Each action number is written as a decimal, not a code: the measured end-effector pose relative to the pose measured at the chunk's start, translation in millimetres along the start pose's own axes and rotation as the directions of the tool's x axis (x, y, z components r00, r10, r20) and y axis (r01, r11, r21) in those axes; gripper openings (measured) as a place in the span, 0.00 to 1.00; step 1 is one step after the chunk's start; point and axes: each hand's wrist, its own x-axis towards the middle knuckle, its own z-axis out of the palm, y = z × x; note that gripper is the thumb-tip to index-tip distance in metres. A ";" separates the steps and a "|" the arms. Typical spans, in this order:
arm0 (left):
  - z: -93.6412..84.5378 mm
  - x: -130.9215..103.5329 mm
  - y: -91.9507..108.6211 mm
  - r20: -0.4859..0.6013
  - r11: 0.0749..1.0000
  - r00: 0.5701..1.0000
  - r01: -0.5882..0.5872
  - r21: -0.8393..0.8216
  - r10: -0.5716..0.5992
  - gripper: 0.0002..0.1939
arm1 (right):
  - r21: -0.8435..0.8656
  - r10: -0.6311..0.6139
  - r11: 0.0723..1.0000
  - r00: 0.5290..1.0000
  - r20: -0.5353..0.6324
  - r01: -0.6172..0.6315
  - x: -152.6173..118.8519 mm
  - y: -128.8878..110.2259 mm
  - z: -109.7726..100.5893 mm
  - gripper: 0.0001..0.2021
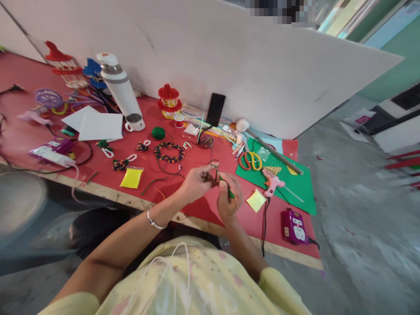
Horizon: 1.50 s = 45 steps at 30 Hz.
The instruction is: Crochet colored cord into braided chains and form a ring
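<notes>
Over the red table, both hands meet close together in front of my body. My right hand point(228, 197) is wrapped round the green handle of what looks like a crochet hook point(231, 193), its thin end pointing toward the left hand. My left hand point(197, 180) pinches a small dark piece of yarn work point(214, 165) at the hook's tip; fingers partly hide it. A loose strand loops up from there. Left of the hands lies a braided multicoloured yarn ring point(169, 152). A mixed-colour yarn ball point(206, 141) and a green yarn ball point(158, 133) rest behind it.
Scissors point(250, 161) lie on green sheet point(305, 188) at right, near a pink glue gun point(273, 183) and purple power strip point(295, 227). A white flask point(120, 87) and phone point(215, 109) stand at the back. A yellow packet point(131, 178) lies left.
</notes>
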 end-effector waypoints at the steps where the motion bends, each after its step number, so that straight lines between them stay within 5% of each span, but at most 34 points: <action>1: -3.3 0.0 4.0 0.043 0.997 0.998 0.058 -0.054 -0.056 0.38 | 0.033 0.004 0.999 0.999 0.037 -0.005 3.7 1.2 -3.5 0.13; 6: -36.2 2.3 26.3 0.287 0.959 0.918 0.282 0.005 -0.272 0.40 | 0.135 0.081 0.981 0.922 0.378 -0.142 40.2 5.8 -39.1 0.08; 12: -53.7 7.9 40.9 0.430 0.942 0.838 0.299 0.151 -0.335 0.34 | 0.102 0.018 0.988 0.758 0.652 -0.112 83.6 0.1 -70.4 0.08; 15: -57.4 11.2 42.4 0.477 0.940 0.812 0.270 0.207 -0.338 0.30 | 0.161 0.043 0.964 0.719 0.694 -0.213 92.4 1.8 -74.3 0.08; 19: -56.5 15.4 41.5 0.502 0.950 0.812 0.199 0.240 -0.297 0.18 | 0.348 0.281 0.729 0.721 0.633 -0.589 75.2 17.0 -60.1 0.16; 22: -43.5 15.7 34.0 0.423 0.963 0.878 0.133 0.235 -0.225 0.13 | 0.462 0.478 0.498 0.676 0.560 -0.734 43.3 24.9 -31.8 0.20; 25: -25.4 11.3 19.5 0.195 0.945 0.980 -0.038 0.326 -0.028 0.06 | 0.536 0.594 0.561 0.758 0.271 -0.631 14.0 20.4 -4.6 0.18; 27: -16.3 6.2 10.4 0.110 0.857 0.984 -0.177 0.483 0.141 0.08 | 0.416 0.537 0.757 0.842 0.042 -0.504 4.1 13.5 4.6 0.15; 29: -11.7 0.6 5.6 0.129 0.760 0.962 -0.271 0.591 0.242 0.10 | 0.271 0.417 0.879 0.908 -0.041 -0.391 2.7 7.4 5.7 0.13; 32: -12.0 -4.8 7.0 0.140 0.685 0.946 -0.309 0.660 0.293 0.11 | 0.259 0.321 0.912 0.946 0.037 -0.319 9.3 3.4 -0.5 0.15; 37: -18.0 -6.7 14.9 0.153 0.701 0.949 -0.306 0.644 0.274 0.09 | 0.295 0.330 0.882 0.929 0.167 -0.367 14.7 4.7 -5.3 0.18; 43: -20.7 -5.7 17.3 0.095 0.885 0.982 -0.189 0.426 0.164 0.05 | 0.418 0.385 0.801 0.904 0.187 -0.428 9.5 8.9 2.8 0.19; 45: -18.8 -5.6 17.3 0.055 0.966 0.997 -0.064 0.249 0.052 0.12 | 0.454 0.405 0.775 0.897 0.176 -0.439 8.9 10.1 4.4 0.18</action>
